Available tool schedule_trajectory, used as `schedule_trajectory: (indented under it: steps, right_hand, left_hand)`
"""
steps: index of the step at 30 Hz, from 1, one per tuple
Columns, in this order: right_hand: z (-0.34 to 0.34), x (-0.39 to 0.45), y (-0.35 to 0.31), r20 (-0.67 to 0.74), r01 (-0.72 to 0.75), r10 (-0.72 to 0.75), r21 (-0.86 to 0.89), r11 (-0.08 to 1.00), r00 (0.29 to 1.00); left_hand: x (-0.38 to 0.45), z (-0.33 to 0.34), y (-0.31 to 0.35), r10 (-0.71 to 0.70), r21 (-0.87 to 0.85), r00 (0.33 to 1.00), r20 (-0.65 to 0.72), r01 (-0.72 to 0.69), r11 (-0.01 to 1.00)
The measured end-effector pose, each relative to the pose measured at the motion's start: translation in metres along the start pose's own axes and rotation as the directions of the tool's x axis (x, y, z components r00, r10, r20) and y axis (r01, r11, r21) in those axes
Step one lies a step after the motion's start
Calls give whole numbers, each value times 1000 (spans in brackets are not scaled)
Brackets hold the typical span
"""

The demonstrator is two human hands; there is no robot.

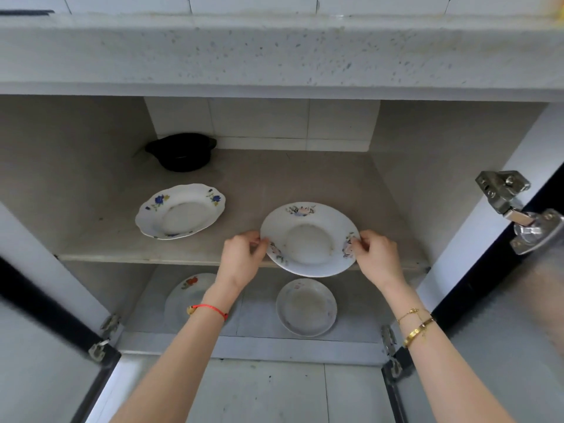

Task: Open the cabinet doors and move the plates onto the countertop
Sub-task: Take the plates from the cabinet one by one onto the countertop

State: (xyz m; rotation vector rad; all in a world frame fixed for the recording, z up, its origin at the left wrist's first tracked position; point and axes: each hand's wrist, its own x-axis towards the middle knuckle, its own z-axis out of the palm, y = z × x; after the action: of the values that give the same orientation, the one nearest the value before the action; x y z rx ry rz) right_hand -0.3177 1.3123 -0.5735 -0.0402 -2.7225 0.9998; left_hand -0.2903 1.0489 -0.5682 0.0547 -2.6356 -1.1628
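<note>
The round plate (309,239), white and glazed with pink flower sprays on its broad rim, sits at the front of the upper shelf (122,239), its near edge jutting past the shelf lip. It looks like glazed ceramic: stiff, brittle, moderately heavy, and slick, so a drop or a knock against the counter (274,53) edge above would likely chip or break it. The rim is the sensible place to take it, at opposite sides, and that is where both hands are: the left hand (242,257) pinches the left edge with curled fingers (259,239), and the right hand (377,254) pinches the right edge, thumb on the rim's upper face. Whether the plate is already lifted clear of the shelf is hard to tell. To the left on the same shelf lies a scalloped plate (180,210) with blue flowers, and behind it a black pot (181,152) with a matte look. Below, on the lower shelf, rest a small plain plate (306,306) and a red-flowered plate (189,291) partly hidden by the left forearm. Both cabinet doors (39,346) stand open, metal hinges showing; the counter is pale speckled stone.
</note>
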Motion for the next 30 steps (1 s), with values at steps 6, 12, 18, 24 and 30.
schedule_trajectory:
  steps: [6, 12, 18, 24, 30]
  right_hand:
    - [-7, -53, -22, 35, -6, 3, 94, 996, 999]
    - [-45, -111, -72, 125, -67, 47, 167, 984, 991]
    - [-112, -158, -134, 214, -98, 50, 219, 971, 975]
    - [-198, -187, -207, 273, -107, 41, 229, 967, 961]
    - [-280, -197, -275, 330, -116, 34, 232, 966, 943]
  left_hand:
    - [-51, -39, 7, 8, -24, 999, -51, -9, 1000]
    - [-110, -102, 38, -161, -33, 986, -46, 160, 987]
    - [-173, -183, 98, -310, -28, 950, -21, 309, 950]
    - [-215, -268, 177, -401, -56, 916, -15, 400, 915]
    - [-231, -340, 251, -451, -82, 891, -46, 446, 891]
